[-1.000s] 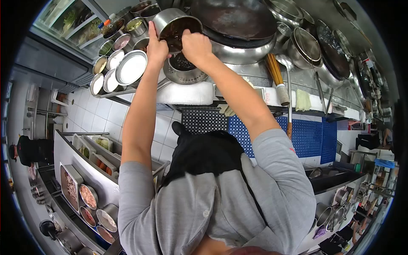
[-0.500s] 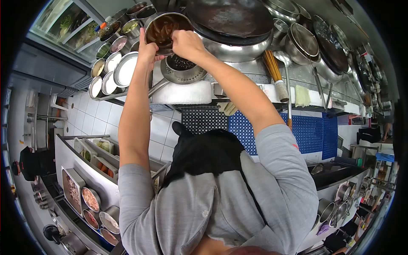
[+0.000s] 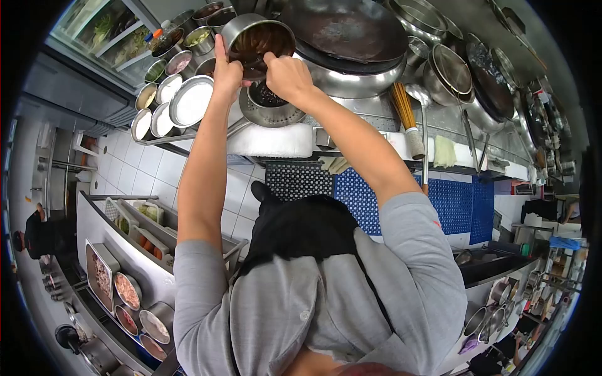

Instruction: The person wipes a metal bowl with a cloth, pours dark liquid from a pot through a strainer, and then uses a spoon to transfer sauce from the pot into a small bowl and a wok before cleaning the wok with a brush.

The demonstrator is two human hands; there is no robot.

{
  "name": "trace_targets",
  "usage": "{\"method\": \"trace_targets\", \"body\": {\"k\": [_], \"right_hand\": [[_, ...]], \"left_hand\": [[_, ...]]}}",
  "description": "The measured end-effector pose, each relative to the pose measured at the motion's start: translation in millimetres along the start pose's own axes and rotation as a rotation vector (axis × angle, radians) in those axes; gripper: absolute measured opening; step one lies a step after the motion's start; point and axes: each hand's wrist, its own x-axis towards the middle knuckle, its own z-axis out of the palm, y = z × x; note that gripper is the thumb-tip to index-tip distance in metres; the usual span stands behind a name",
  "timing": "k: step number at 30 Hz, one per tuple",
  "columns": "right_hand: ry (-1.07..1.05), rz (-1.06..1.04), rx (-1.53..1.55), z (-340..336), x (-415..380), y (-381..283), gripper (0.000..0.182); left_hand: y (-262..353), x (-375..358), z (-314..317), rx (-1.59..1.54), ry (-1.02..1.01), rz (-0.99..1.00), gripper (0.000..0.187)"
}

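My left hand (image 3: 228,67) grips the rim of a steel pot (image 3: 243,26) on its left side and holds it tilted. Brown sauce (image 3: 256,39) coats the inside of the pot. At the right side of the opening is my right hand (image 3: 286,75), its fingers curled at the rim; whether they hold anything is hidden. Under the tilted pot stands a container with dark contents (image 3: 266,97), set in a perforated steel strainer (image 3: 271,115) with a handle.
Bowls of white powder (image 3: 190,101) and small ingredient tins stand at the left. A large wok (image 3: 342,28) is at the back. A bamboo brush (image 3: 407,116) and a ladle (image 3: 419,94) lie to the right. Another person (image 3: 50,233) is at the far left.
The pot has moved slightly right and tipped further, so more of its outer side shows. Both hands have moved with it, slightly right and down.
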Motion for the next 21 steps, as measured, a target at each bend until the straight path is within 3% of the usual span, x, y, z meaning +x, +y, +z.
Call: {"method": "trace_targets", "body": {"k": [3,7,8,11,12,18,21], "right_hand": [[0.218,-0.097,-0.159,-25.3,16.8,-13.3,0.018],[0.048,-0.003,-0.347,-17.7,24.4,-3.5,0.019],[0.085,-0.035,-0.257,-1.8,21.6,10.3,0.018],[-0.053,0.225,0.061,-3.2,12.4,15.1,0.018],[0.099,0.227,0.200,-0.5,10.5,14.3,0.018],[0.012,0.185,0.172,6.1,-10.3,20.5,0.020],[0.112,0.218,0.256,9.8,-13.5,16.9,0.023]], "left_hand": [[-5.7,6.7,5.5,0.210,0.021,0.052,0.089],[-6.0,4.6,18.1,0.351,0.108,0.183,0.091],[-6.4,3.8,18.4,0.363,0.115,0.215,0.092],[-20.8,9.0,11.3,0.230,0.105,0.240,0.094],[-19.9,11.6,8.4,0.237,0.092,0.241,0.094],[-15.4,-2.2,3.5,0.304,0.051,0.315,0.094],[-13.0,-5.7,1.5,0.329,0.069,0.267,0.094]]}}
